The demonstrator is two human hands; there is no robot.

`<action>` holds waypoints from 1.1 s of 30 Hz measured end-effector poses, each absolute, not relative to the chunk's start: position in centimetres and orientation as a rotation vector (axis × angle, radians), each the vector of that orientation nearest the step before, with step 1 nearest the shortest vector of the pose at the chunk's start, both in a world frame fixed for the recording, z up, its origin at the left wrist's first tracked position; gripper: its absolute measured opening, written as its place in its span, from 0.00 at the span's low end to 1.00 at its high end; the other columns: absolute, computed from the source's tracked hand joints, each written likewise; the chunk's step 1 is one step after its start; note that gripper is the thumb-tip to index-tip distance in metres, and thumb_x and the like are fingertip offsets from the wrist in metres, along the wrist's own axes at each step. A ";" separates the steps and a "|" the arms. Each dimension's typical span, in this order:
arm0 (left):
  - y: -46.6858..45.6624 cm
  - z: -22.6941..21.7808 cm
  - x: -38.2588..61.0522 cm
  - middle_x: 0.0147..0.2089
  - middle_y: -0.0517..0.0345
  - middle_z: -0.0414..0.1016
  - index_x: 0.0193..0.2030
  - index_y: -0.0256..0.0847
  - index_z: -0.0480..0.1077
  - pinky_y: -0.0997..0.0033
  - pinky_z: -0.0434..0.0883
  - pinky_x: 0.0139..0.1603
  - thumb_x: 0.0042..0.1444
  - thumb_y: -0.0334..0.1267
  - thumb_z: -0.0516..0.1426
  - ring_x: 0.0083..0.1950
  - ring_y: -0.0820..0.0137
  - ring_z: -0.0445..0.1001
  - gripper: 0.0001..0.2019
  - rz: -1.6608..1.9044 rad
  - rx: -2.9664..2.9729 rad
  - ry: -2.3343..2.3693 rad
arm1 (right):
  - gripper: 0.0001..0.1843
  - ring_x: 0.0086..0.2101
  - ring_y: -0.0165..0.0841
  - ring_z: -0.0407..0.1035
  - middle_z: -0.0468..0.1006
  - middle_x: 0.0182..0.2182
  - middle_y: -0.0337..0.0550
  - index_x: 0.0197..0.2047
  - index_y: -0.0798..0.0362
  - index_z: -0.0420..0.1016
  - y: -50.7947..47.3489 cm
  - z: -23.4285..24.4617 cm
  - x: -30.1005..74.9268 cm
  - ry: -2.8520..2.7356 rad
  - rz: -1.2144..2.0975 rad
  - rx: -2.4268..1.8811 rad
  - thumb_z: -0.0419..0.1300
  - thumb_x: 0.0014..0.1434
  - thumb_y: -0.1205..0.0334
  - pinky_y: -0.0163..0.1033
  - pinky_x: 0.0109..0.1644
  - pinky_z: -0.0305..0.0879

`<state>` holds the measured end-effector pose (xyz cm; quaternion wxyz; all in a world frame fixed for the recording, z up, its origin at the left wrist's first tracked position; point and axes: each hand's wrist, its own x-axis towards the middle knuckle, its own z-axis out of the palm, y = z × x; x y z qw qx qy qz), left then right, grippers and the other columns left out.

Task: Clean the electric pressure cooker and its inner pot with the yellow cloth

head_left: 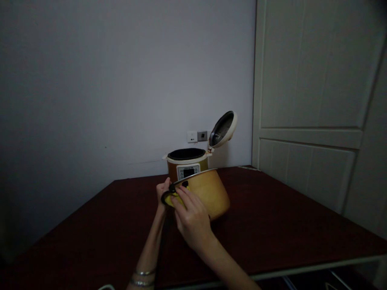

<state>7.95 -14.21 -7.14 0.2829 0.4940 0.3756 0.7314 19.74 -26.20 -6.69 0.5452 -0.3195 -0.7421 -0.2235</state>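
Pot, one, yellow: tilted, at the cooker's five o'clock, open rim dipping towards nine. Handle, one, dark: at the pot's nine o'clock. Good cloth work probably called for a steadied pot and the yellow cloth pressed snugly round the handle's curve. Right hand: reached in from five o'clock, fingertips pinching the cloth. Left hand: rose from seven o'clock, beside the handle; fingers mostly hidden, grip could not be told.

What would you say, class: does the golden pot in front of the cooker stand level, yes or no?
No: the golden pot is tilted, its top edge slanting downward toward the picture's left.
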 end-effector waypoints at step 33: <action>-15.0 -6.6 8.2 0.13 0.66 0.49 0.10 0.42 0.51 0.74 0.49 0.19 0.44 0.56 0.53 0.17 0.79 0.48 0.25 1.972 1.486 1.095 | 0.17 0.46 0.40 0.63 0.72 0.46 0.53 0.49 0.53 0.73 -26.2 -7.1 22.0 -1.557 -0.484 -0.886 0.53 0.57 0.72 0.49 0.49 0.64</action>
